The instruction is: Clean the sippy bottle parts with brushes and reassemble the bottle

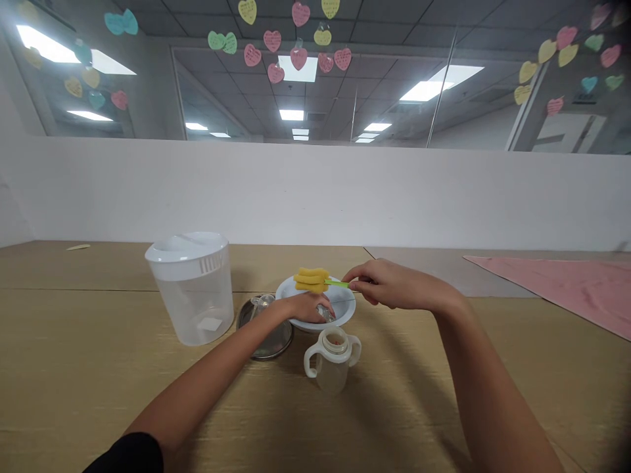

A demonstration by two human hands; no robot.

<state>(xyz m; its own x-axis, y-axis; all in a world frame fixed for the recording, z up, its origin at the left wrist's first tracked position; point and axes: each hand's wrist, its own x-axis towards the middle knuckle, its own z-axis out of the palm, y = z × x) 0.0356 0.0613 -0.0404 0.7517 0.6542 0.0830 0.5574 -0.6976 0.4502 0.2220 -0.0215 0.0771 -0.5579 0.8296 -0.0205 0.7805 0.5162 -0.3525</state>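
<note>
My right hand (382,284) pinches the green handle of a brush with a yellow sponge head (311,279), held level over a white bowl (345,309). My left hand (308,307) rests curled on the bowl's near rim, fingers closed around a small clear item I cannot make out. A two-handled translucent cup (332,358) stands open just in front of the bowl.
A large clear plastic pitcher (191,287) with a white lid stands to the left. A round metal lid (263,332) lies between pitcher and bowl. A pink cloth (566,286) covers the table's far right. A white partition wall backs the wooden table (98,368).
</note>
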